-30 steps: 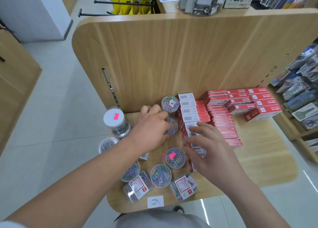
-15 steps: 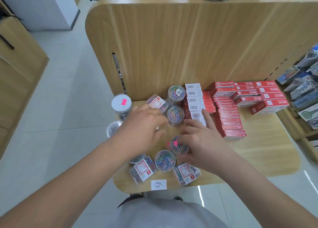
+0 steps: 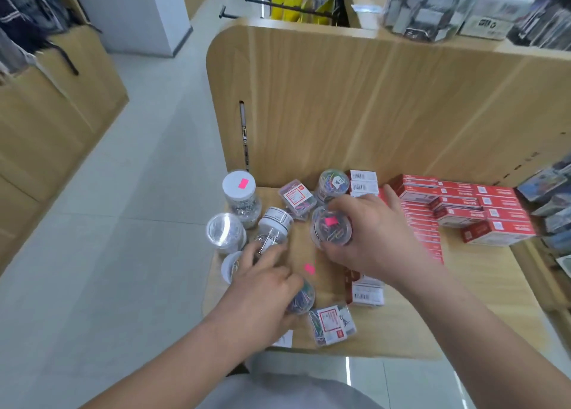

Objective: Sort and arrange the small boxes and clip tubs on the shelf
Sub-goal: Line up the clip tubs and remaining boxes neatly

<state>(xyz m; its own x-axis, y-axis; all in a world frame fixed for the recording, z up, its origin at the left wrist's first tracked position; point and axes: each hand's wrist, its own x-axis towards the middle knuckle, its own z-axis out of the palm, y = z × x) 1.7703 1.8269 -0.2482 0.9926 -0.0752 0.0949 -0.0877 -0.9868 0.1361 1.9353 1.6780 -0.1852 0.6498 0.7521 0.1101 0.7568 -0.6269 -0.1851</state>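
Hands (image 3: 265, 288) (image 3: 370, 238) sit among clip tubs (image 3: 332, 228), beside red boxes (image 3: 494, 211).

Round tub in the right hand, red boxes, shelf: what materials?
Round tub gripped by the right hand: probably clear glossy plastic, since the coloured clips show through its wall. Red boxes: printed cardboard by the look, with crisp folded edges. Shelf: wood-grain laminate or veneer, satin finish; can't tell which.
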